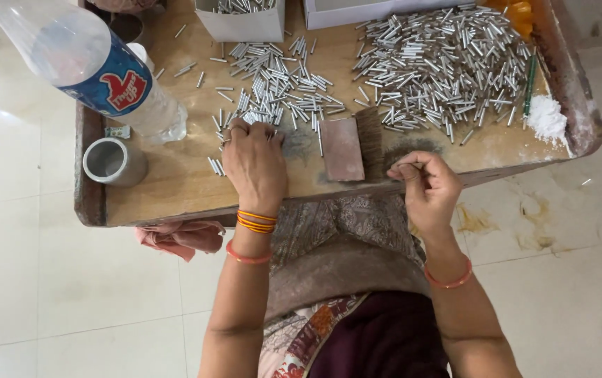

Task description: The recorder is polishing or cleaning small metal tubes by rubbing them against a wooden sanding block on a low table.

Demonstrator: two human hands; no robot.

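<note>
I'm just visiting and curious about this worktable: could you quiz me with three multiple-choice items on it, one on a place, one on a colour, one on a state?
1. Where does the metal cup stand?
A. left part of the table
B. on the floor
C. in the white box

2. What colour is the powder heap?
A. white
B. black
C. blue

3. How is the left hand placed?
A. raised in the air
B. palm down on small metal tubes
C. round the bottle

Answers: 1 A, it stands near the table's left edge; 2 A, it shows white on the wood; 3 B, its fingers rest on the tubes.
</note>
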